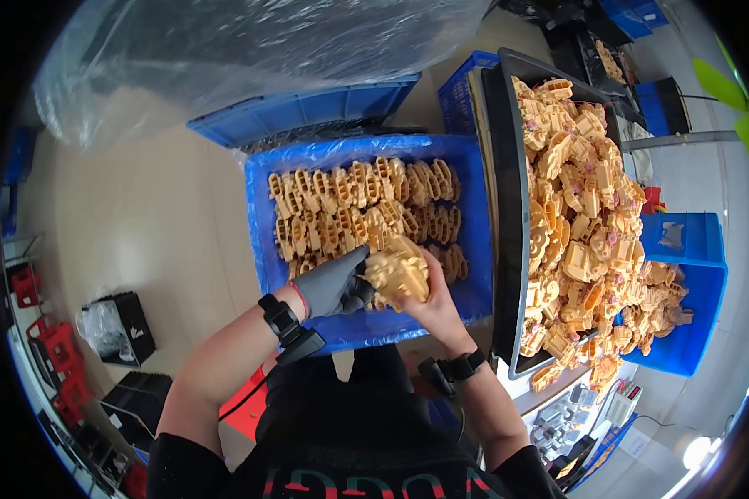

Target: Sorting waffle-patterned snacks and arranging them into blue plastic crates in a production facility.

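Note:
My left hand (334, 285), in a dark grey glove, and my bare right hand (431, 301) together hold a stack of tan plastic moulded parts (398, 271) over the near edge of a blue crate (476, 218). The crate is lined with clear plastic and holds several neat rows of the same tan parts (362, 208). Both wrists carry black bands with small devices.
To the right a dark tray (508, 241) holds a loose heap of tan parts (587, 208) spilling toward a blue bin (695, 283). Another blue crate (308, 112) lies beyond, under a clear plastic sheet (250, 50). Red and black boxes stand on the floor at left.

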`<act>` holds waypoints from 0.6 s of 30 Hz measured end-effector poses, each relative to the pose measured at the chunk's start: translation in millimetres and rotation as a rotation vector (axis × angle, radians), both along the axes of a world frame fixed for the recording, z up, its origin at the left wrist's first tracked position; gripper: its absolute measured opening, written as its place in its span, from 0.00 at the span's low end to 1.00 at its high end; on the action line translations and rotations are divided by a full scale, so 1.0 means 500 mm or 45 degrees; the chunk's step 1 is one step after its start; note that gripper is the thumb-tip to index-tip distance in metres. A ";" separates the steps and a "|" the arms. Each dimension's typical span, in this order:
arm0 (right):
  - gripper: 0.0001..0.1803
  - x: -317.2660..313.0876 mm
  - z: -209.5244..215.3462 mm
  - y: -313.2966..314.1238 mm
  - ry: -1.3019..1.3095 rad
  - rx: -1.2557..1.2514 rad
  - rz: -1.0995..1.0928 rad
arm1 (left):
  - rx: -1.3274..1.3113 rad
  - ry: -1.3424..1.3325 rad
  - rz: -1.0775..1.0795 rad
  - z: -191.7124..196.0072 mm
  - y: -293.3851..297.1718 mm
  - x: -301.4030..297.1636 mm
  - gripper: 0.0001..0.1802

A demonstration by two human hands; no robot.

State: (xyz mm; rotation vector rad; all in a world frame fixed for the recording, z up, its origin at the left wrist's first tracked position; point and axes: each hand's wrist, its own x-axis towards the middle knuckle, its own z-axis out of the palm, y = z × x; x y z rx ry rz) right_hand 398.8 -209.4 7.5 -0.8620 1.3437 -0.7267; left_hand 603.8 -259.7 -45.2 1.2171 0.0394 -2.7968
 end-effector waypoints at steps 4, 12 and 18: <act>0.40 -0.055 -0.099 -0.031 -0.173 0.100 -0.616 | -0.444 -0.234 -0.075 0.033 -0.052 -0.036 0.26; 0.41 -0.149 -0.284 -0.138 0.952 -0.448 -0.572 | -2.256 -0.795 -1.182 -0.081 -0.178 -0.164 0.28; 0.30 -0.185 -0.336 -0.196 1.034 -0.505 -0.662 | -2.614 -0.979 -1.511 -0.199 -0.284 -0.358 0.29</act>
